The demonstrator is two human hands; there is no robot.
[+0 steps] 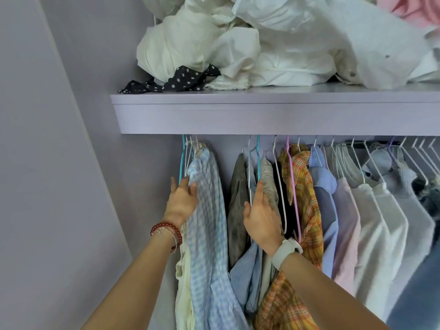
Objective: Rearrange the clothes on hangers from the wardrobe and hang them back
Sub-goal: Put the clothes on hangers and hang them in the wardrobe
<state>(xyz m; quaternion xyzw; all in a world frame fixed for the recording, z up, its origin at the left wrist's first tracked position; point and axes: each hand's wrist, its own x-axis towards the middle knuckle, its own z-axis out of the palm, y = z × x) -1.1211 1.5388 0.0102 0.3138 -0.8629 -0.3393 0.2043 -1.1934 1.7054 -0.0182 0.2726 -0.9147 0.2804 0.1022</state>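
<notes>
Two hands reach into the wardrobe, under the shelf (262, 115). Left hand (182, 201), with a bead bracelet (166, 231) on its wrist, lies against the left face of the check shirt (209, 210); its fingers are fairly straight and press the cloth, and nothing is curled round it. Right hand (260, 215), with a white watch (285, 252) on its wrist, reaches between the hanging clothes beside the teal hanger (258, 160); the forefinger is straight and the thumb is spread, but the other fingers are hidden behind the fabric, so whether it grips anything cannot be told. Between the hands hangs a grey-green garment (238, 206), with a pale blue shirt (245, 277) below it. Right of the right hand hang a plaid shirt (307, 198) on a pink hanger (294, 186), then a blue shirt (323, 198), then pale and white garments (381, 222) on white hangers (371, 158). On the shelf lies a heap of white cloth (262, 44), with a dotted black strip (176, 81) at its left front edge.
</notes>
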